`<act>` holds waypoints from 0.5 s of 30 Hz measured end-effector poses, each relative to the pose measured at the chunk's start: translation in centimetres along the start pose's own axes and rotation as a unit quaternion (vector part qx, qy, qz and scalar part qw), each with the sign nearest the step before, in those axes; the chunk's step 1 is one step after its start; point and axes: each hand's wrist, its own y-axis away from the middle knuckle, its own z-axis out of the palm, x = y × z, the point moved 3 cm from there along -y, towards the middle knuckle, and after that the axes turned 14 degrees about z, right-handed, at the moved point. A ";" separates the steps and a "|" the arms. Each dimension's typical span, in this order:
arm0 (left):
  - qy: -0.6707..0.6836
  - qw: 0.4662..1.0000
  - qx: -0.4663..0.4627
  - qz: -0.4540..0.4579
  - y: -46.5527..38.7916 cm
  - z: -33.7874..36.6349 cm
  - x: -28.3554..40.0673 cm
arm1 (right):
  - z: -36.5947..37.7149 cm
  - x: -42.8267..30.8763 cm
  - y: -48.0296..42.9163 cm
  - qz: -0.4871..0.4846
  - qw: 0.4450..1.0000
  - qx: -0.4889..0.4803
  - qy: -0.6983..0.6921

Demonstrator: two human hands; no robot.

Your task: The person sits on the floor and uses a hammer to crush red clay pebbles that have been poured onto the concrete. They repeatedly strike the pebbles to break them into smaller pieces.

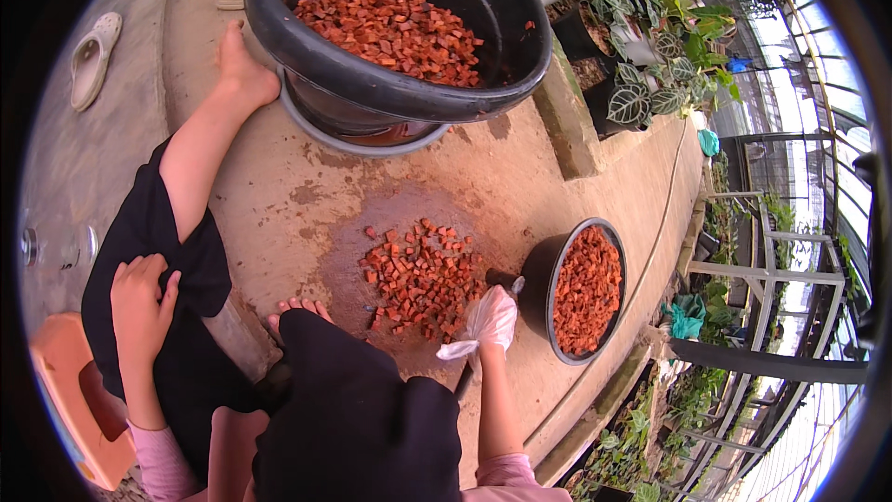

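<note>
My left hand (143, 303) rests on the black trousers over my left knee and holds nothing. My right hand (493, 319), covered by a thin clear plastic bag, grips a hammer-like tool (503, 280); its dark head sticks out past my fingers and its shaft shows below the wrist. The tool is at the right edge of a loose pile of small reddish cubes (418, 275), possibly cut brick, on damp concrete. Just right of that hand stands a black bucket (540, 279) filled with finer reddish chips (587, 289).
A large black tub (334, 80) holding reddish cubes rests above a grey basin (369, 146) ahead. Potted plants (634, 94) line the right behind a concrete curb (568, 111). A hose (669, 202) crosses the floor. Left are an orange plastic stool (59, 362) and a clog (94, 63).
</note>
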 end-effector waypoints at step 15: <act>0.007 1.000 -0.002 0.001 0.1 0.2 -0.5 | 0.7 -0.7 -0.3 0.198 0.967 -0.073 -0.146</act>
